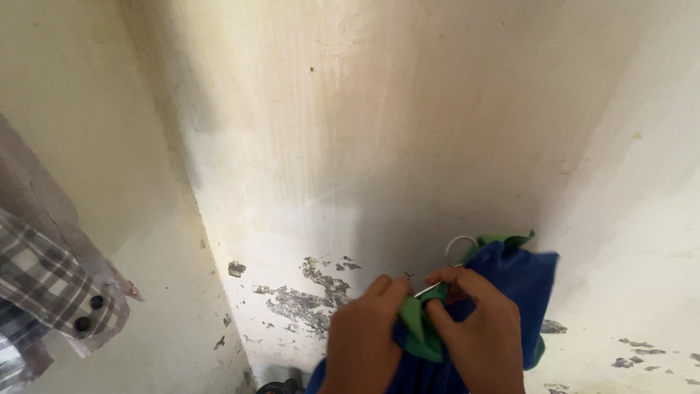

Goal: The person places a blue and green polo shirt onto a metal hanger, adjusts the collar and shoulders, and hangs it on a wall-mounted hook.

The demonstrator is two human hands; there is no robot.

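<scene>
Both hands low in the head view, close against a stained wall (408, 146) with flaking paint near its foot. Left hand (362, 343) closed on a bunch of blue cloth (521, 284) with a green edge (417, 328), thumb pressed to the green fold. Right hand (477, 332) just beside it, touching the same fold, fingers narrowed to a pinch on a thin pale needle (430, 289). Needle lying slantwise, long axis running from the right fingertips down-left toward the left thumb, point apparently aimed into the green edge held between the two hands. Right hand nearer the needle; left hand nearer the fabric it meets. Cloth rising up-right behind the right hand, its far corner blurred. Thin pale loop (459, 248) above the cloth, against the wall; hard to tell whether thread or a ring. Checked shirt (51, 284) with dark buttons hanging at the left edge, well apart from the hands.
</scene>
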